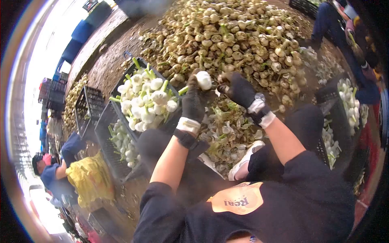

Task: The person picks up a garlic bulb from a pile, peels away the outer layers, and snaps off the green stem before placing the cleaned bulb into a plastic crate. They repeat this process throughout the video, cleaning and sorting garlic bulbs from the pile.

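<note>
My left hand, in a dark glove, is closed around a peeled-looking white garlic bulb. A green stalk sticks out on the left side of that hand. Just right of the bulb is my right hand, also gloved, its fingers curled together and partly blurred; what they grip, if anything, cannot be made out. Left of my hands, a black crate is heaped with clean white garlic bulbs. Beyond both hands rises a large pile of brownish, unpeeled garlic.
Loose garlic skins lie between my feet. A lower crate on the left and another crate on the right hold white garlic. A person works at left by a yellow sack; another person is at upper right.
</note>
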`<state>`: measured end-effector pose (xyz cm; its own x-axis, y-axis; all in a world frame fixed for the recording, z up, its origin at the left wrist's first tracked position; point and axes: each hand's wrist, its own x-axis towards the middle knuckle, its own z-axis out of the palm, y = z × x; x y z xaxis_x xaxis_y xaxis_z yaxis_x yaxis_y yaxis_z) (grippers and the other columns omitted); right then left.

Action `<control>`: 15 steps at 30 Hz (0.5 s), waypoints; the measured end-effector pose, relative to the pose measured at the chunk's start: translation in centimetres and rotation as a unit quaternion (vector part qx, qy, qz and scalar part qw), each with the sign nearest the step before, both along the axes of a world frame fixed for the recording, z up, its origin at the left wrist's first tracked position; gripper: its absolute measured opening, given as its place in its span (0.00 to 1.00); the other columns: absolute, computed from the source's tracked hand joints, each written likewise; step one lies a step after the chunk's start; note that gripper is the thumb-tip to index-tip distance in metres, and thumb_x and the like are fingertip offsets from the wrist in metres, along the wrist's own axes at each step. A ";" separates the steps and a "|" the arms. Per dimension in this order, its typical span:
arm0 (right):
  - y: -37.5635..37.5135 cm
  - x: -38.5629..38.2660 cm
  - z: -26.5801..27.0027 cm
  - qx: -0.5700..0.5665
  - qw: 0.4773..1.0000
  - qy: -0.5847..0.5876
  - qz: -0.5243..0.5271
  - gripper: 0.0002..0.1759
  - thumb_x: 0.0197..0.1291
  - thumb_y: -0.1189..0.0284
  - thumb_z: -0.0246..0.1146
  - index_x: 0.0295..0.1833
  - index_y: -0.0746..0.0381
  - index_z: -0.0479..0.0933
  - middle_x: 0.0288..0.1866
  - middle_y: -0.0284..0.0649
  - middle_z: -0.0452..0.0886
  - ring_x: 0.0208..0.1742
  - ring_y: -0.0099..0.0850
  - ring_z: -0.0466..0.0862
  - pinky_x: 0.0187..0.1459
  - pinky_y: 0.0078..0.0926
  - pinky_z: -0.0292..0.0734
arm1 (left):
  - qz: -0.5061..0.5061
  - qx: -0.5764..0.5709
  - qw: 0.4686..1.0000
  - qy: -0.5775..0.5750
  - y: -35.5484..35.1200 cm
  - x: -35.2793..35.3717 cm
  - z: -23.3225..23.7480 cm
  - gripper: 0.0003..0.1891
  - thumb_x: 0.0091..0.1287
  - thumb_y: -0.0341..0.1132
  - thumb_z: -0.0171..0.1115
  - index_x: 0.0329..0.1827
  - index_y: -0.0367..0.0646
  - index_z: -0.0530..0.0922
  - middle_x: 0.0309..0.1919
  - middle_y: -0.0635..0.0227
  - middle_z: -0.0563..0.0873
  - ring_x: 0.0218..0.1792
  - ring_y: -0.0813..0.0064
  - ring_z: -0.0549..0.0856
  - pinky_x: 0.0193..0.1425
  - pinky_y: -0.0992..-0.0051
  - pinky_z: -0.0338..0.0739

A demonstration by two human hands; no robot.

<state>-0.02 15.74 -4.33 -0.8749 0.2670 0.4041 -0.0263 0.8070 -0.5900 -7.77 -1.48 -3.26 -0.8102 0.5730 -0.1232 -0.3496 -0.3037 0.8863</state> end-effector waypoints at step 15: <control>0.1 3.9 -4.9 0.084 0.990 -0.034 0.106 0.16 0.55 0.76 0.57 0.50 0.59 0.81 0.40 0.52 0.83 0.41 0.51 0.83 0.41 0.43 0.79 | 0.246 -0.753 0.441 0.421 -12.7 -9.5 3.7 0.51 0.46 0.57 0.73 0.74 0.48 0.62 0.56 0.53 0.81 0.61 0.56 0.77 0.69 0.62 0.65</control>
<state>3.89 15.82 -9.25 -0.9305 0.0088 0.3663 -0.1703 0.8748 -0.4536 -17.29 -14.18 0.46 -0.9128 0.0838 0.3997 0.0760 0.9965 -0.0354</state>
